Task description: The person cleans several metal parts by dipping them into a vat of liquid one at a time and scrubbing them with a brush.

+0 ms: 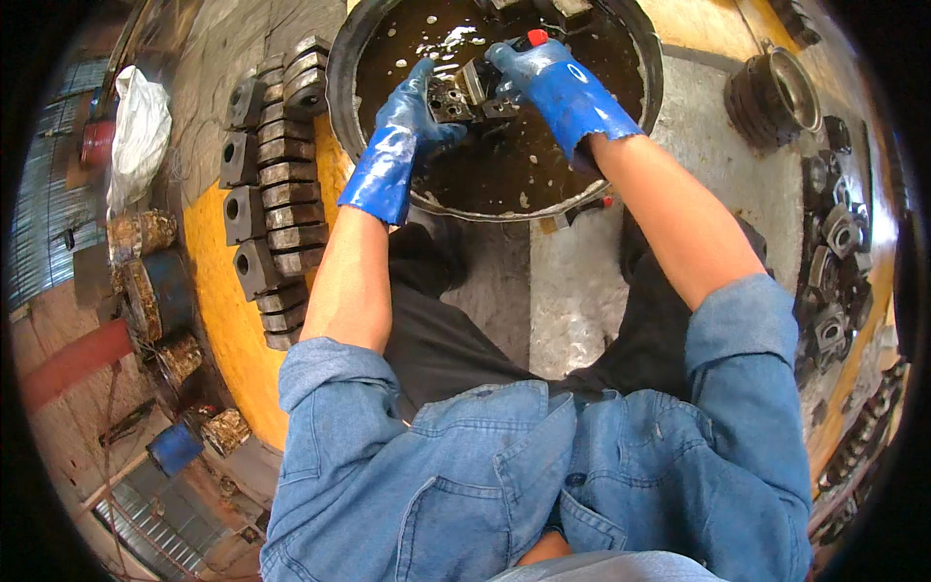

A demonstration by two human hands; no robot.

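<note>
Both of my hands wear blue rubber gloves and are over a round black tub of murky brown liquid. My left hand is closed round the side of a dark, wet metal block with holes. From above right, my right hand grips a red-handled tool that looks like a brush; its working end is partly hidden by the glove. A tan, flat-sided piece lies against the block between my hands; I cannot tell whether it belongs to the tool.
More metal blocks show at the tub's far edge. Rows of dark blocks with holes stand on the left. A red-ended tool lies by the near rim. To the right are a metal drum and piled metal parts.
</note>
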